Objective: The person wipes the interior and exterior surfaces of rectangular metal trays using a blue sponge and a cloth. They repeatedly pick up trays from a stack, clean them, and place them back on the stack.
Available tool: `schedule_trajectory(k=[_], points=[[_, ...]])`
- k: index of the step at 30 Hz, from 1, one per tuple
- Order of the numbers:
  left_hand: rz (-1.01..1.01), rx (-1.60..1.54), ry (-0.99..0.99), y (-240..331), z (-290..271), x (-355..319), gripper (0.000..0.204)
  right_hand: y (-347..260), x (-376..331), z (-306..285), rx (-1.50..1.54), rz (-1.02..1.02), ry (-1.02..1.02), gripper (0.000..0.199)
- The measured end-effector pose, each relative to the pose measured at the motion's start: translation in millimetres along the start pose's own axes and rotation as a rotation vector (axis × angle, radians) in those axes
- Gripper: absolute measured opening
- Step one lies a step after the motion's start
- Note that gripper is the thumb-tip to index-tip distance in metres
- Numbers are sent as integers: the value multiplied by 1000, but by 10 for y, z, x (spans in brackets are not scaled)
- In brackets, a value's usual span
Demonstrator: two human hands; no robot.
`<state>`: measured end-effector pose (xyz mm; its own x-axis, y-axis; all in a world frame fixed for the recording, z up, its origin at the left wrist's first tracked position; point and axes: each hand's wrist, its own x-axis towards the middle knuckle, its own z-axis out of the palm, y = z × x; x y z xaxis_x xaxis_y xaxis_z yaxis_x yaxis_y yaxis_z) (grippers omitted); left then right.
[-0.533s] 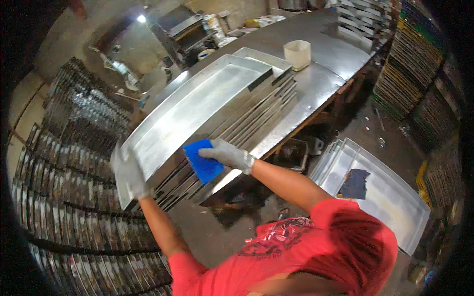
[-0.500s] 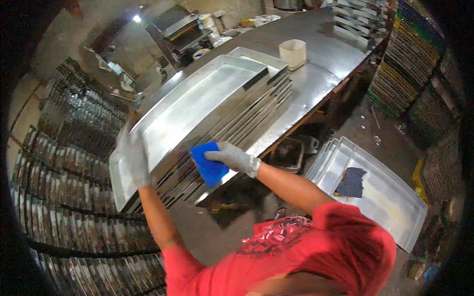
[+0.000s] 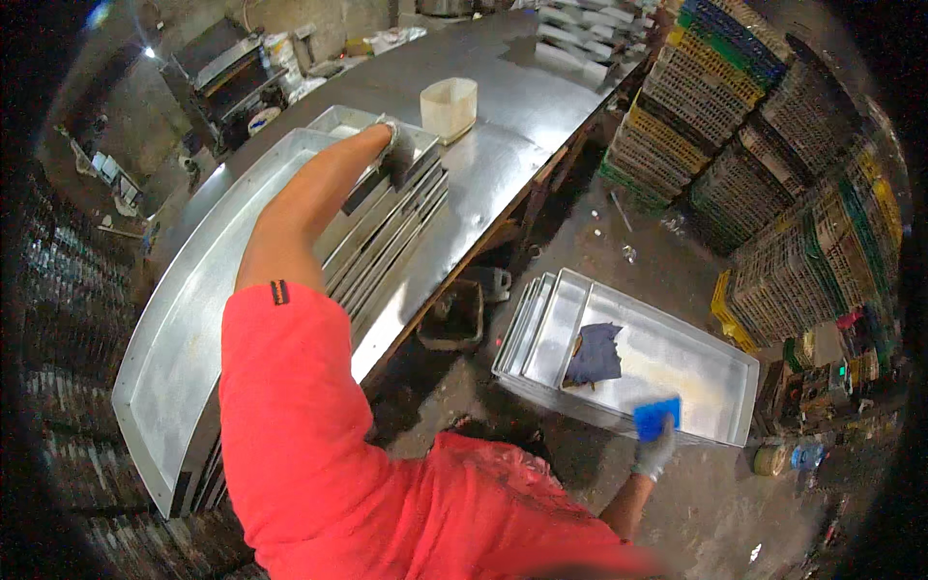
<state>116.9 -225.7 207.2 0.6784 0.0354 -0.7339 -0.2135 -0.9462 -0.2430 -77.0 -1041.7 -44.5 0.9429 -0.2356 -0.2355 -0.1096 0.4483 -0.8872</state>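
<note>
My right hand (image 3: 656, 452), in a pale work glove, grips a flat blue pad (image 3: 657, 419) over the near rim of a shallow metal tray (image 3: 667, 333). That tray tops a low stack to the right, and a dark cloth (image 3: 593, 354) lies inside it. My left arm stretches across a tall stack of metal trays (image 3: 208, 232) on the table. The gloved left hand (image 3: 391, 145) is at the far right end of this stack, by the tray rim. Its fingers are blurred and partly hidden, so their grip does not show.
Beside the tall stack, a whitish plastic container (image 3: 449, 108) stands on the metal table (image 3: 493, 184). White slatted pieces (image 3: 590, 39) are piled at its far end. Stacked crates (image 3: 667, 126) line the right side. A dark bin (image 3: 452, 316) sits below the table edge.
My right hand has carried the blue pad from the table stack to the tray on the right. The left hand has moved from the stack's left end to its far right end. The view has turned right.
</note>
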Motion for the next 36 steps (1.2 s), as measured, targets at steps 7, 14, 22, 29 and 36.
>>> schedule_trajectory(k=[7,14,22,29,36], points=[[-343,-628,731,596,412,-208,70,-28,-197,-1185,160,-238,329,45],[-573,-289,1528,-212,853,-514,44,-326,640,34,-142,-158,250,48],[-935,-1440,671,-978,2453,-906,78,-574,185,-98,-274,-124,344,40],[-948,-447,1037,-931,1289,-411,70,-606,273,-482,-429,-103,390,40],[-1250,-736,1166,-1874,1400,-722,48,-632,-268,-1108,-330,-83,491,41]])
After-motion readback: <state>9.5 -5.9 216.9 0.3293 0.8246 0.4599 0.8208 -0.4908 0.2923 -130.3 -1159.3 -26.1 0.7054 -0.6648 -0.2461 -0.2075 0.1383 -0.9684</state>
